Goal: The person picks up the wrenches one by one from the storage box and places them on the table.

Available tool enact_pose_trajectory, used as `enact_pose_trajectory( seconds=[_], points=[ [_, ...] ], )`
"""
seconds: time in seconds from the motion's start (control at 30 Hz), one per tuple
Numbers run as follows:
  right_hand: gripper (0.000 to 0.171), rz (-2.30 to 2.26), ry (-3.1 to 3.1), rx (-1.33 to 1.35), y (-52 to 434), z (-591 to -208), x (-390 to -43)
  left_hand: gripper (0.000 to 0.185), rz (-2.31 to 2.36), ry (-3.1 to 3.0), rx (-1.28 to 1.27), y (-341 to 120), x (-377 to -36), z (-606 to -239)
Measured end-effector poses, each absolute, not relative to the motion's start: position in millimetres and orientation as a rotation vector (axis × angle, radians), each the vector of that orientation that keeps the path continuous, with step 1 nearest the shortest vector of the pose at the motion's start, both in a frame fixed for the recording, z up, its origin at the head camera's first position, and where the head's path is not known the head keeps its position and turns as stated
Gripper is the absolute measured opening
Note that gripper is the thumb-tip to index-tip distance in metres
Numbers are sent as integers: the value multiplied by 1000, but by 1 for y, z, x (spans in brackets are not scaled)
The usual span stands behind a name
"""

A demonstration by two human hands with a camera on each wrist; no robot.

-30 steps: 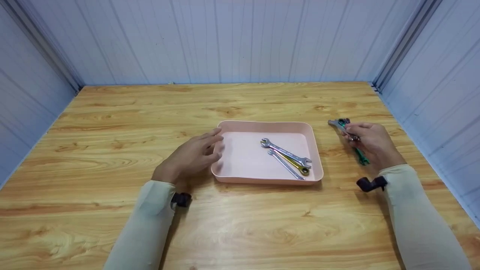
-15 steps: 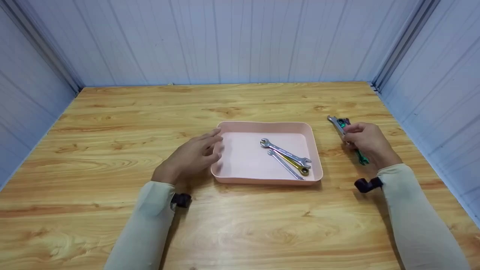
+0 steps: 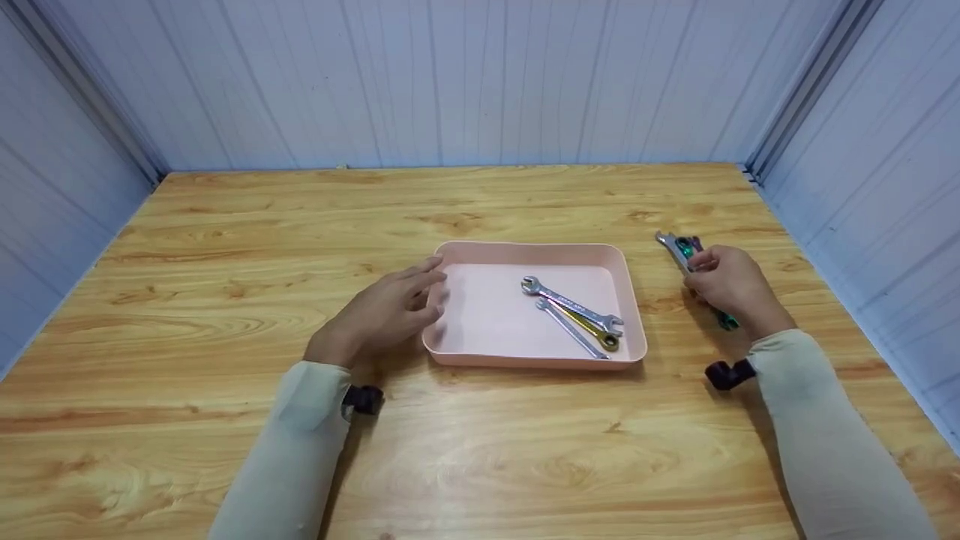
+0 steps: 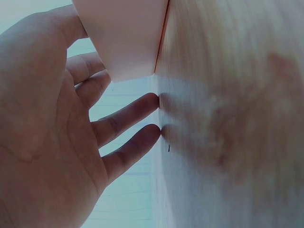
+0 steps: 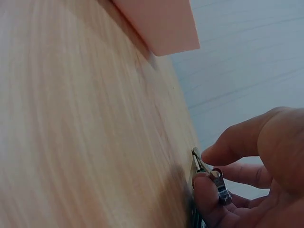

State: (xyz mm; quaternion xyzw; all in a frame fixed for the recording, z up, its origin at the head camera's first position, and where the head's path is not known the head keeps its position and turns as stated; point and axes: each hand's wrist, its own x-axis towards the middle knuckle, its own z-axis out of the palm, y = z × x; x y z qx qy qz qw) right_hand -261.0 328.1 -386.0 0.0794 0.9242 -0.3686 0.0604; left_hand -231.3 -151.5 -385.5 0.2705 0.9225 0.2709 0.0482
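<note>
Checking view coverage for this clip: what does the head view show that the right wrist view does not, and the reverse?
Only the head view shows the left hand resting open at the pink tray's left edge, three wrenches lying inside the tray, and the green wrench poking out beside the right hand.

Only the right wrist view shows, close up, thumb and fingertips pinching a silver wrench at the table surface.

Both show the right hand, its silver wrench, the tray and the wooden table.

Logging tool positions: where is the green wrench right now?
In the head view the green wrench is right of the pink tray, off the tray, gripped by the right hand near the table's right edge.
</note>
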Motion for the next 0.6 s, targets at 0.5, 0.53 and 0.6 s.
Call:
enact_pose_trajectory(
  seconds=[0.5, 0.53, 0.6],
  points=[
    [41, -697, 2958, 154, 327, -385, -259, 52, 826, 2818, 835, -152, -230, -386],
    [41, -669, 2972, 143, 326, -385, -258, 52, 827, 2819, 839, -152, -230, -386],
    [41, -621, 2996, 130, 325, -384, -257, 52, 829, 2821, 845, -152, -230, -385]
  ],
)
